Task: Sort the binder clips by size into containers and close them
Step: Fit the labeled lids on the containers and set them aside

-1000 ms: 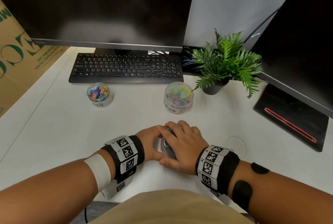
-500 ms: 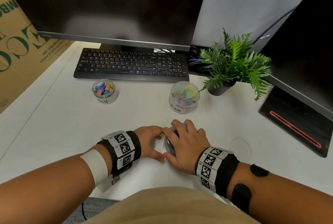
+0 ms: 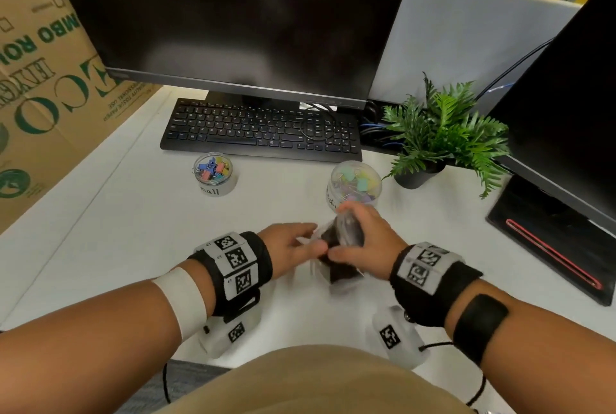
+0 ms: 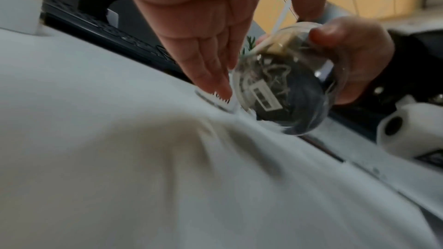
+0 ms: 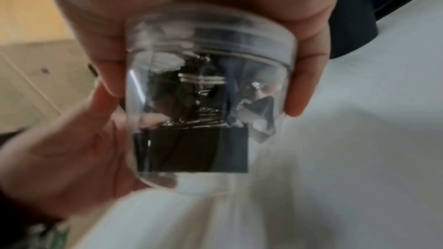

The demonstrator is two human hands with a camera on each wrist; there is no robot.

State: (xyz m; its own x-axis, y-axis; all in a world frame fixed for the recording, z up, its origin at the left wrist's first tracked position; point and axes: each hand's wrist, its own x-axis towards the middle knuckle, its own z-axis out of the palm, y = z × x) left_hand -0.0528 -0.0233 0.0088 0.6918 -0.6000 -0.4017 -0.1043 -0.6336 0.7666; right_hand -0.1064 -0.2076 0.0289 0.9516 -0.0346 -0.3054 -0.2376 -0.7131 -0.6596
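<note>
Binder clips, big black ones, fill a clear plastic jar lifted just off the desk, lid on. Right hand grips that lid while straight left fingers touch its wall (smooth, rigid, probably slippery); a firm hold around the sides seems safest.

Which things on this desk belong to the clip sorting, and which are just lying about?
Job: clear jar of black clips gripped by right hand, left hand, small jar, medium jar.
Lying about: keyboard, plant, cardboard box.
</note>
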